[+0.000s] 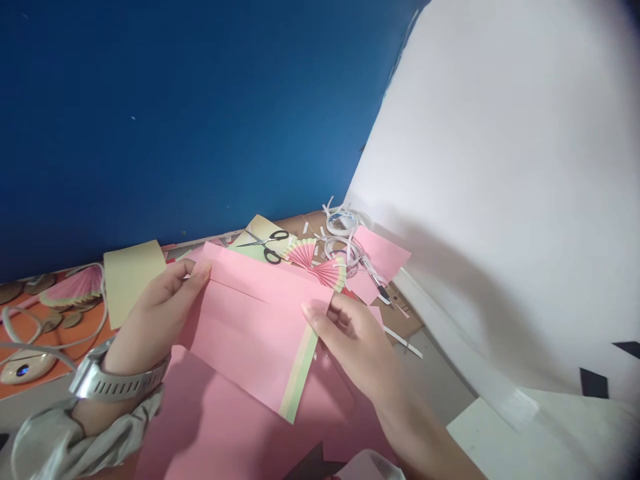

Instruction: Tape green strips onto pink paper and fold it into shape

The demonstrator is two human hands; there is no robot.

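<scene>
My left hand (pixel 160 310) grips the left edge of a folded pink paper sheet (pixel 250 320), thumb on top near its upper corner. My right hand (pixel 350 340) pinches the same sheet at its right edge, where a pale green strip (pixel 300 373) runs along the border. The sheet is held slightly above more pink paper (pixel 215 427) lying on the table. A metal watch (pixel 110 380) is on my left wrist.
Black-handled scissors (pixel 267 245) lie behind the sheet beside two pink pleated paper fans (pixel 320 263) and white paper curls (pixel 343 223). A cream sheet (pixel 131 275) and another fan (pixel 73 288) sit at left. A blue wall and a white board (pixel 500 200) enclose the space.
</scene>
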